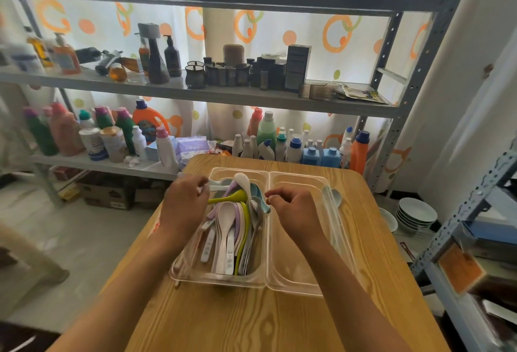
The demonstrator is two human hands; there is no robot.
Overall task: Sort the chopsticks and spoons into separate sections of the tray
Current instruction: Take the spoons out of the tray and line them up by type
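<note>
Carefully now: left hand (183,200) pinches a white spoon (215,187); right hand (291,209) curls, seemingly empty. Lift one piece from the pile (237,228) between them, without snagging neighbours.

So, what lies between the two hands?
In the head view, spoon bowls lie between the left hand and right hand: a green spoon, pale blue ones, a white one, inside the tray's left section.

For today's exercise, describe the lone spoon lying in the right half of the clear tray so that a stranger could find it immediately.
Start at the wooden table and find the clear two-section tray on it. The left section is heaped with spoons; look to the right section instead, along its far right wall. There lies the pale blue spoon, the only utensil in that half.
</note>
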